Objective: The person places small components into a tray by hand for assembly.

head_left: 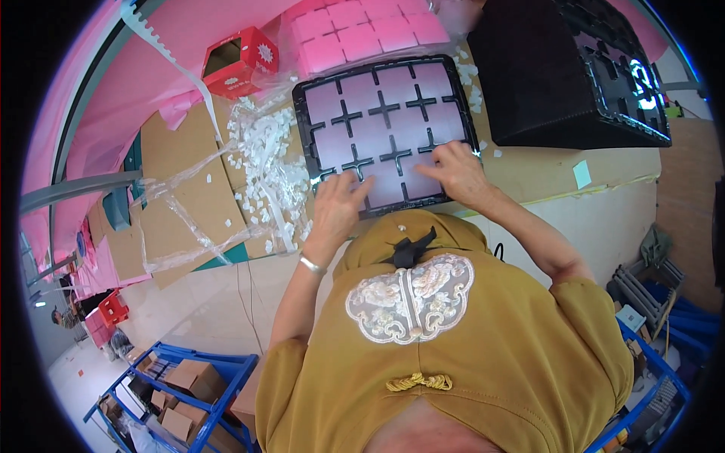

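Observation:
In front of me lies a black tray with a raised rim. Pale pink-purple panels show between its rows of black cross-shaped dividers. My left hand rests on its near left corner, thumb spread from bent fingers. Toward the near right side, my right hand touches the tray with bent fingers, its thumb reaching inward over a panel. Neither hand shows anything held, though the undersides of the fingertips are hidden.
Behind the tray is a bright pink gridded stack in clear film. A red box stands at the far left, above scattered white scraps. Stacked black trays rise on the right. Cardboard covers the table; a blue rack holds boxes below.

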`<action>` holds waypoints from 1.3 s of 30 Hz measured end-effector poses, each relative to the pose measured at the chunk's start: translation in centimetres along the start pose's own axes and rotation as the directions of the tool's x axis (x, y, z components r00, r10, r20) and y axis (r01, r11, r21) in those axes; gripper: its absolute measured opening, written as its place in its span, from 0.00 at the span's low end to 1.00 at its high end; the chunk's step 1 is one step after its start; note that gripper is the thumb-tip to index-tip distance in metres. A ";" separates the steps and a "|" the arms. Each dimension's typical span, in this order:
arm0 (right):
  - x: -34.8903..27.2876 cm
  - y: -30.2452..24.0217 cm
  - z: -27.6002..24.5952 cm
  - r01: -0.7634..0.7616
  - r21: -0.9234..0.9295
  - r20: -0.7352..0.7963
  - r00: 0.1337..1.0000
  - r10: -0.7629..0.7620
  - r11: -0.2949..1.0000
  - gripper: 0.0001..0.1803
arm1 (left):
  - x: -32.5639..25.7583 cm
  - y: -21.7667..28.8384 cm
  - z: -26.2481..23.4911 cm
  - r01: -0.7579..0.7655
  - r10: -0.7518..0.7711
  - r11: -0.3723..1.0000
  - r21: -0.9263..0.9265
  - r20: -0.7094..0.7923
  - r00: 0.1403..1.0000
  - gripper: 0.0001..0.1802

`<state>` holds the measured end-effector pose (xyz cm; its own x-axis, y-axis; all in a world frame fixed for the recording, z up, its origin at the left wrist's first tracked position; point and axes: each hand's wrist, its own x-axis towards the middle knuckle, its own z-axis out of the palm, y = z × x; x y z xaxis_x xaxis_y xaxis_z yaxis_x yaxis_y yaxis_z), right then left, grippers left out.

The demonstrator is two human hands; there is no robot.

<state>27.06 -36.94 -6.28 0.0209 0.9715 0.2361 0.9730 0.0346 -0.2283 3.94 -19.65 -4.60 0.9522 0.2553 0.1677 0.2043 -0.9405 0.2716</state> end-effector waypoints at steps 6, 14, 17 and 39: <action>0.8 -1.4 2.3 0.072 0.034 0.101 0.992 -0.075 0.997 0.18 | -1.4 0.3 2.4 0.011 -0.023 0.998 0.065 0.178 0.984 0.24; -4.3 3.1 -0.8 -0.126 -0.141 0.060 0.989 0.136 0.982 0.14 | -4.3 -2.2 1.5 0.116 -0.121 0.991 0.062 0.075 0.990 0.18; -5.4 3.5 -1.8 -0.179 -0.187 0.089 0.976 0.198 0.966 0.16 | -4.6 -2.6 1.0 0.111 -0.124 0.985 0.132 0.098 0.987 0.16; 12.2 10.9 5.0 -0.114 -0.174 -0.094 0.991 0.099 0.978 0.17 | 11.9 -10.7 4.8 0.066 -0.011 0.957 0.283 -0.191 0.982 0.11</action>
<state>36.77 -23.58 -10.66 0.1385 0.9436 0.3006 0.9893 -0.1178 -0.0860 14.22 -7.64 -10.05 0.8890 0.3042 0.3424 0.3228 -0.9465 0.0026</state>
